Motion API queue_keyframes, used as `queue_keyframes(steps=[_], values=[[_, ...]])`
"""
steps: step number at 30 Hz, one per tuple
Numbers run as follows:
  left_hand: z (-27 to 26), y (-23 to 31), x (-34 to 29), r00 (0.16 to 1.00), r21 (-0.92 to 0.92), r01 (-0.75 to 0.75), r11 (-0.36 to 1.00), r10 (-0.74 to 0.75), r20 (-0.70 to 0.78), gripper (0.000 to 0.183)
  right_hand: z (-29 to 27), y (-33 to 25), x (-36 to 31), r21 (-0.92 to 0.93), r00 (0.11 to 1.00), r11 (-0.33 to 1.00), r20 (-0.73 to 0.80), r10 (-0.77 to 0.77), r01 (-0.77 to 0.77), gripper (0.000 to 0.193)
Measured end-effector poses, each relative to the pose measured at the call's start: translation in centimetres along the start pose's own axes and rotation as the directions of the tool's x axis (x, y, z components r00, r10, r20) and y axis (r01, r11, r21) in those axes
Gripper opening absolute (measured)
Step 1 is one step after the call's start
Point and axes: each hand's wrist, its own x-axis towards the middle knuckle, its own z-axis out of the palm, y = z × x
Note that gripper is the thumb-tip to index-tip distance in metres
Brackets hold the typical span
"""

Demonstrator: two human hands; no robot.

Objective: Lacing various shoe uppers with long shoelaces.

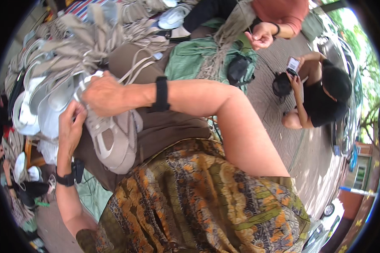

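A beige sneaker rests on my brown-trousered lap, its rounded toe turned toward me. My right hand is closed over the shoe's collar end, its fingertips largely hidden behind the hand and blurred. Beside the same end, my left hand has its thumb and fingers pinched together; what lies between them, if anything, is too small to make out. Pale laces loop loosely above my right wrist.
Piled beyond my hands are beige shoe uppers and white shoe-shaped forms. Green sacking lies farther right. A person in a reddish top sits ahead; another in a black cap crouches at right with a phone.
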Motion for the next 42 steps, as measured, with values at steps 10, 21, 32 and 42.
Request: queue_keyframes(steps=[10,21,32,42], values=[[-3.2,-1.5,-6.4,0.958,-0.016,0.166,0.986,-0.165,-0.236,0.015,-1.1,3.0,1.1,0.604,1.0,0.797,0.019,0.002,-0.013,0.035],[-12.3,-12.0,-24.2,0.671,-0.044,0.402,0.915,-0.326,-0.666,0.009,-2.1,5.1,1.5,0.746,0.99,0.665,0.115,-0.076,-0.036,0.049],[-14.3,-17.5,-35.0,0.447,-0.09,0.616,0.782,-0.442,-0.777,0.012,-4.3,3.8,1.8,0.752,0.953,0.617,0.304,-0.015,-0.23,0.051],[-17.7,-19.4,-42.9,0.216,-0.031,0.857,0.514,-0.412,-0.885,0.013,-2.1,4.3,0.7,0.811,0.984,0.563,0.177,0.024,-0.159,0.03]])
